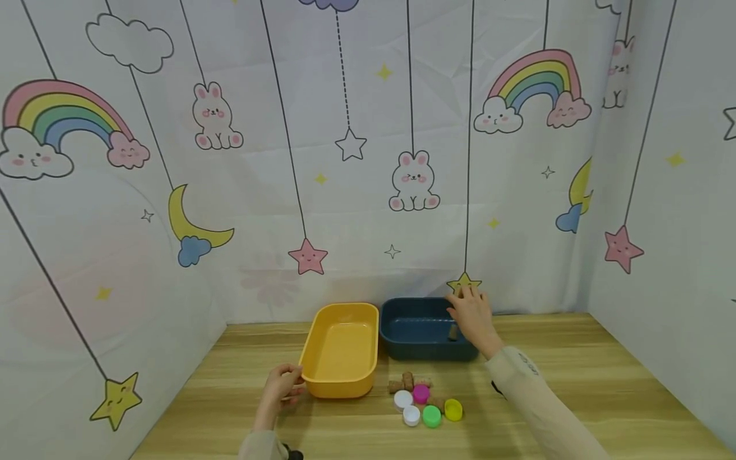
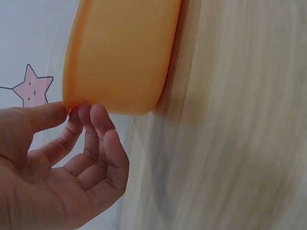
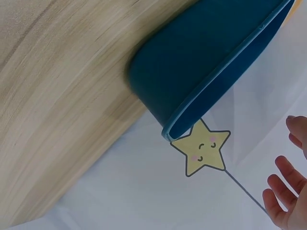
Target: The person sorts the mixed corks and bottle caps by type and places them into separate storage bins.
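My left hand (image 1: pixel 280 386) pinches the near left corner of the rim of a yellow plastic bin (image 1: pixel 340 389); in the left wrist view the thumb and fingertips meet at that rim (image 2: pixel 66 91). Over the right end of a dark blue bin (image 1: pixel 422 351) is my right hand (image 1: pixel 475 321), fingers spread and holding nothing. A brown cork (image 1: pixel 453 331) shows inside the blue bin, just below that hand. In the right wrist view the hand (image 3: pixel 292 191) is partly out of frame, above the blue bin's rim (image 3: pixel 225 72).
In front of the bins lie several brown corks (image 1: pixel 408 381) and a loose group of bottle caps: white (image 1: pixel 403 400), magenta (image 1: pixel 421 393), green (image 1: pixel 432 416) and yellow (image 1: pixel 453 410). A patterned cloth (image 1: pixel 356 223) hangs behind the wooden table (image 1: pixel 535 358).
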A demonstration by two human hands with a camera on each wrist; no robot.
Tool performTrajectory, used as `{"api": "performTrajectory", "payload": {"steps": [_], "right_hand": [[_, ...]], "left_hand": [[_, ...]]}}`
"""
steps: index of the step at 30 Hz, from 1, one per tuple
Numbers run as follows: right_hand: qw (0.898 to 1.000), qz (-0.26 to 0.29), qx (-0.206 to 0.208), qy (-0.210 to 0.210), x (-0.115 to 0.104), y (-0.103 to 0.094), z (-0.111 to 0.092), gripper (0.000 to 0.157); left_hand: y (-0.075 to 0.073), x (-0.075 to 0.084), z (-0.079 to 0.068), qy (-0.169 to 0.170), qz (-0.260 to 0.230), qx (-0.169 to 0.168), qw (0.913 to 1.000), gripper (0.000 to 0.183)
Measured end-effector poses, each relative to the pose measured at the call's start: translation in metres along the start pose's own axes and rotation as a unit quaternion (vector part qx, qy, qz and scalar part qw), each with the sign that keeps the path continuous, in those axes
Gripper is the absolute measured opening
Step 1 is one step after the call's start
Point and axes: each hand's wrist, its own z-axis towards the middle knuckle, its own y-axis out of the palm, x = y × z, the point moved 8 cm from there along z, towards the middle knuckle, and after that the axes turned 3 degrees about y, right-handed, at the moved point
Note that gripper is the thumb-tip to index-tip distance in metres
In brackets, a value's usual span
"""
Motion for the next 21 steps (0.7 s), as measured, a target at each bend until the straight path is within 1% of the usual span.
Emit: {"api": "performTrajectory", "payload": {"steps": [10, 17, 21], "right_hand": [[1.000, -0.001, 0.007, -0.006, -0.0001, 0.0013, -0.0036, 0.023], [1.000, 0.007, -0.005, -0.004, 0.0010, 0.0025, -0.0061, 0.018], [1.000, 0.013, -0.010, -0.012, -0.0010, 0.0016, -0.0070, 0.012]], "left_hand": [[0.0001, -0.0007, 0.0006, 0.000, -0.002, -0.001, 1.0000, 0.018], [0.0000, -0.0015, 0.0012, -0.002, 0.000, -0.002, 1.0000, 0.018], [-0.0004, -0.0014, 0.0009, -0.002, 0.003, -0.001, 1.0000, 0.019]]}}
